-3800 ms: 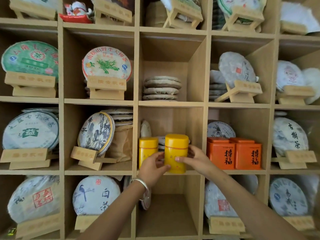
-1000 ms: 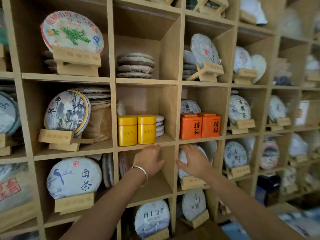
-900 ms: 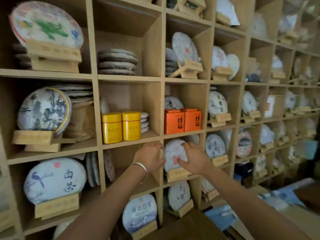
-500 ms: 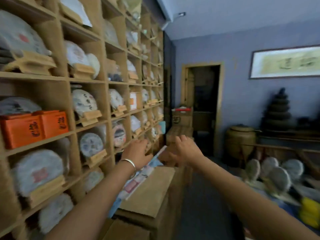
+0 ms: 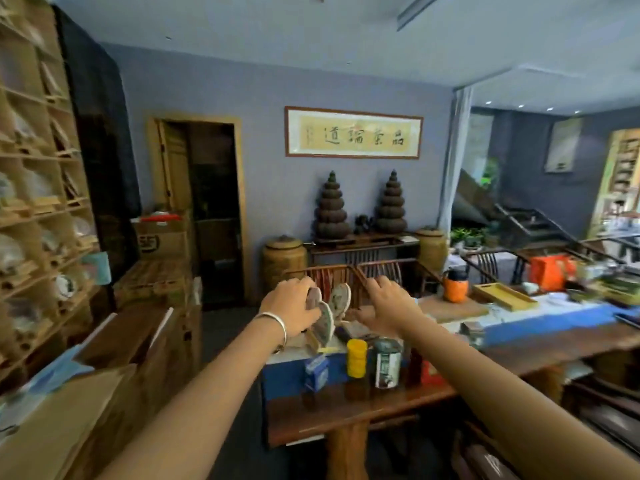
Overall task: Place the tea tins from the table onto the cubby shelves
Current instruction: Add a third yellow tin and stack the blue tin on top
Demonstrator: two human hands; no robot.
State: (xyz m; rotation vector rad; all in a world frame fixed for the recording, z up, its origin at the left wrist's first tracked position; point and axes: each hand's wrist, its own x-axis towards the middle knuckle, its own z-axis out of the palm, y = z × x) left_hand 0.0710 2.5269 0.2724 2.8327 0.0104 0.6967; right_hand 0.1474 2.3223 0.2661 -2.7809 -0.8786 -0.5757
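Note:
I face a long wooden table (image 5: 363,414) with a blue runner. Near its front left end stand a yellow tea tin (image 5: 356,357), a dark round tin with a pale label (image 5: 388,363), a small blue box (image 5: 316,373) and a red box (image 5: 428,371) partly hidden by my right forearm. My left hand (image 5: 293,310), with a silver bangle, and my right hand (image 5: 389,303) are stretched out in the air above the table, fingers apart, holding nothing. The cubby shelves (image 5: 38,209) run along the left edge of the view.
Cardboard boxes (image 5: 138,341) are stacked between the shelves and the table. Round tea cakes on stands (image 5: 337,299) sit beyond my hands. Farther right on the table are an orange jar (image 5: 455,285), a yellow tray (image 5: 504,296) and an orange bag (image 5: 550,271). Chairs stand behind.
The view has swung right from the shelves, where two yellow tins stand in a cubby, round to the table. Both hands came off the shelf empty and now hover over the table.

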